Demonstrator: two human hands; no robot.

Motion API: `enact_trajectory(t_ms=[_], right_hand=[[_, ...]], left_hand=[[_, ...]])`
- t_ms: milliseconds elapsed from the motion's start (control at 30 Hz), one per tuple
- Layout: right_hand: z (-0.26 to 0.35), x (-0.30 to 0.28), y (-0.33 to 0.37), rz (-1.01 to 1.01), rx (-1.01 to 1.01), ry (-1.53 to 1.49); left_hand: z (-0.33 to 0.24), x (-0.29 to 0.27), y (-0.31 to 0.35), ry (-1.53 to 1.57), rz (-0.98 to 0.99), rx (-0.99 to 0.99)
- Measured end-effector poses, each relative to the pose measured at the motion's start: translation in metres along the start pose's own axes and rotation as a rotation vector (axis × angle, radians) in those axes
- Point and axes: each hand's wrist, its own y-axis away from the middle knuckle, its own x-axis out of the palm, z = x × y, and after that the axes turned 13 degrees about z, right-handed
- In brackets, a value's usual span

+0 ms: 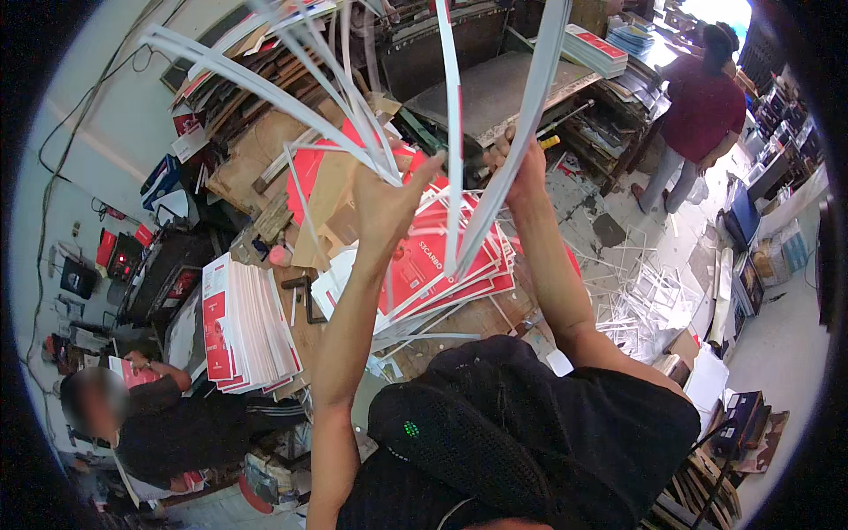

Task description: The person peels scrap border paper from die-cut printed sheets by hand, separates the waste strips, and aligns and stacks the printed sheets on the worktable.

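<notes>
My left hand (389,203) is raised over the worktable, its thumb stretched toward the right and its fingers mostly hidden. Long white paper strips (256,93) fan out from it to the upper left. Closed around another bundle of white strips (542,79) is my right hand (519,163); this bundle runs from the top edge down toward the table. One more strip (454,97) hangs between both hands. Below them lies an uneven pile of red and white printed sheets (424,265), with brown card (331,208) beside it.
A tall stack of red and white sheets (252,322) stands at the left of the table, next to a dark metal clamp (305,296). Cut strips (649,300) heap on the floor at right. One person (185,433) works at lower left; another (702,110) stands at upper right.
</notes>
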Motion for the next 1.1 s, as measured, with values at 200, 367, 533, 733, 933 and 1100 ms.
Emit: enact_trajectory(t_ms=[200,367,533,733,933,1100], right_hand=[[-0.006,0.010,0.015,-0.022,0.070,0.164],[-0.018,0.013,0.034,-0.119,0.199,0.150],[-0.043,-0.033,0.033,0.084,0.212,-0.254],[-0.061,-0.098,0.038,0.625,0.170,-0.606],[-0.045,-0.120,0.052,0.597,0.260,-0.592],[-0.032,-0.151,0.050,0.686,0.298,-0.633]], left_hand=[[-0.004,0.029,0.017,0.584,0.291,0.003],[-0.043,0.036,0.031,0.345,0.338,0.005],[-0.027,0.029,0.029,0.468,0.098,-0.017],[-0.034,-0.002,0.025,0.584,-0.223,0.056],[-0.004,-0.037,0.007,0.633,-0.388,0.124],[-0.009,-0.054,-0.003,0.745,-0.421,0.072]])
